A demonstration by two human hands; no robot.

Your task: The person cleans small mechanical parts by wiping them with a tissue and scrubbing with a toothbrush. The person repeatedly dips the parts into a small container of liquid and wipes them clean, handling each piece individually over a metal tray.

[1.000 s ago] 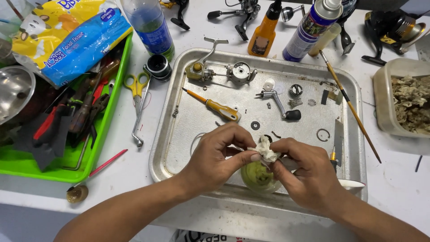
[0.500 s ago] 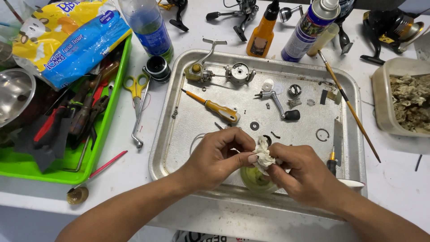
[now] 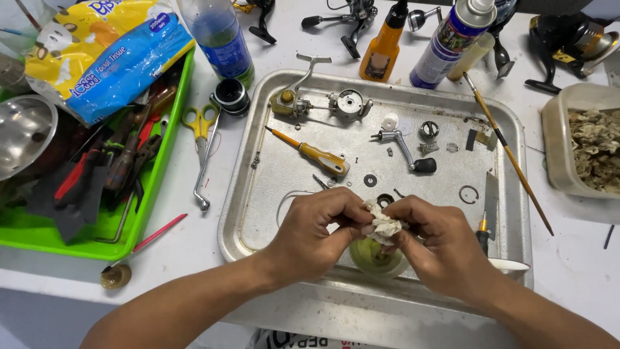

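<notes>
While our left hand (image 3: 316,226) and right hand (image 3: 433,242) pinch shut on the tissue (image 3: 382,223) over the cup (image 3: 378,257), we judge a slip could tip it.

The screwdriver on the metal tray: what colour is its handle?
Yellow-orange, on the screwdriver in the head view.

We see a crumpled, matt tissue wad (image 3: 383,223) pinched over a glossy, translucent greenish cup (image 3: 378,257). The tray (image 3: 258,213) beneath is dull brushed metal, scuffed. At its eleven o'clock lies a screwdriver (image 3: 310,151) with a smooth orange plastic handle; at two o'clock, a shiny metal crank (image 3: 403,145).
</notes>
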